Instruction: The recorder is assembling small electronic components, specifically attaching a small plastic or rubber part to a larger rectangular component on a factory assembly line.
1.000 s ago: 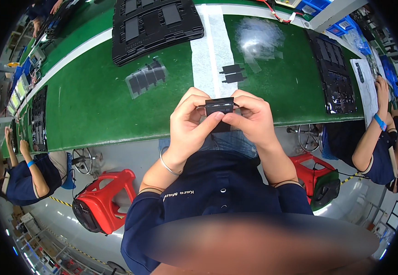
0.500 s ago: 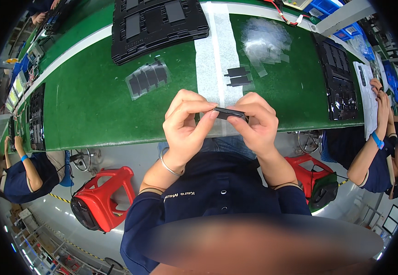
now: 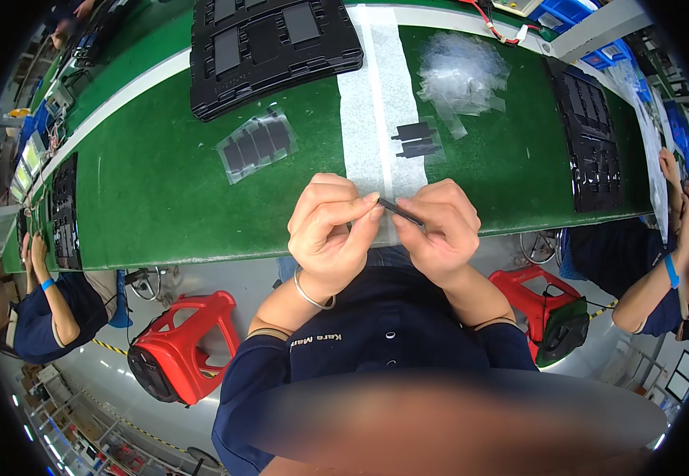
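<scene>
Just over the near edge of the green table, a thin flat black piece [image 3: 400, 212] is held up between my two hands, seen nearly edge-on and tilted down to the right. My left hand [image 3: 332, 226] pinches its left end between thumb and forefinger. At the other end, my right hand [image 3: 444, 226] grips it the same way, fingers curled. Beyond my hands lies a clear sheet with black stickers [image 3: 420, 139] on a white strip [image 3: 364, 103]. Farther left rests another clear sheet with several black stickers [image 3: 257, 147].
Stacked black trays [image 3: 277, 55] stand at the far left of the green table [image 3: 146, 174]. A pile of clear film pieces [image 3: 462, 75] lies far right, with another black tray [image 3: 590, 135] beyond. Co-workers sit on both sides. Red stools [image 3: 186, 345] stand behind the table edge.
The black piece has turned from nearly level, with its face partly showing, to edge-on and tilted down rightward. Both hands stay pinched on it, slightly lower. The right co-worker's hands have shifted.
</scene>
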{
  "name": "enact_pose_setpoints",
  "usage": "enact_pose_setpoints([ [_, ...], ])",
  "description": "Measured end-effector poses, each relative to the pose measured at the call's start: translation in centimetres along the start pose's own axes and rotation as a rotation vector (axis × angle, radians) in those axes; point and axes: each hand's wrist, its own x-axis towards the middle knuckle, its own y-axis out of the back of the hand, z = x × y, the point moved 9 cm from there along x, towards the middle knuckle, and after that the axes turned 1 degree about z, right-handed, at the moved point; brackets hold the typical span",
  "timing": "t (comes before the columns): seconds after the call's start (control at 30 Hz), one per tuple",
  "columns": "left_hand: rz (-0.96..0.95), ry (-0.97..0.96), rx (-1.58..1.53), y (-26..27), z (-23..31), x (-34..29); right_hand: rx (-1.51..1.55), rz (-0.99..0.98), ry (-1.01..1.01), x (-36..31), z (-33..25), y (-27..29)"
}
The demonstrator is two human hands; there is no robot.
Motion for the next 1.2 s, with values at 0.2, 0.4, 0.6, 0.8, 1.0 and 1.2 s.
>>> enact_pose_setpoints([
  [0.2, -0.074, -0.091, 0.202, -1.1, 0.5, -0.1, -0.066, 0.049, -0.016, -0.2, 0.1, 0.0],
  [0.4, -0.320, -0.049, 0.518, -4.0, 2.3, -0.9, -0.110, 0.084, -0.012, 0.5, 0.5, 0.2],
  [0.6, -0.097, 0.370, -0.180, -0.7, -2.2, 0.1, 0.349, -0.287, -0.403, 0.2, 4.2, -1.6],
  [0.8, -0.244, 0.426, -0.186, -1.0, -2.4, -0.6, 0.431, -0.124, -0.413, 0.8, 3.7, -1.5],
  [1.0, -0.250, 0.336, -0.087, -1.2, -1.8, -0.7, 0.242, -0.141, -0.261, 0.8, 2.1, -0.5],
  [1.2, -0.111, -0.071, 0.256, -1.1, 1.3, -0.7, -0.231, -0.025, 0.080, 0.2, -1.7, -0.6],
])
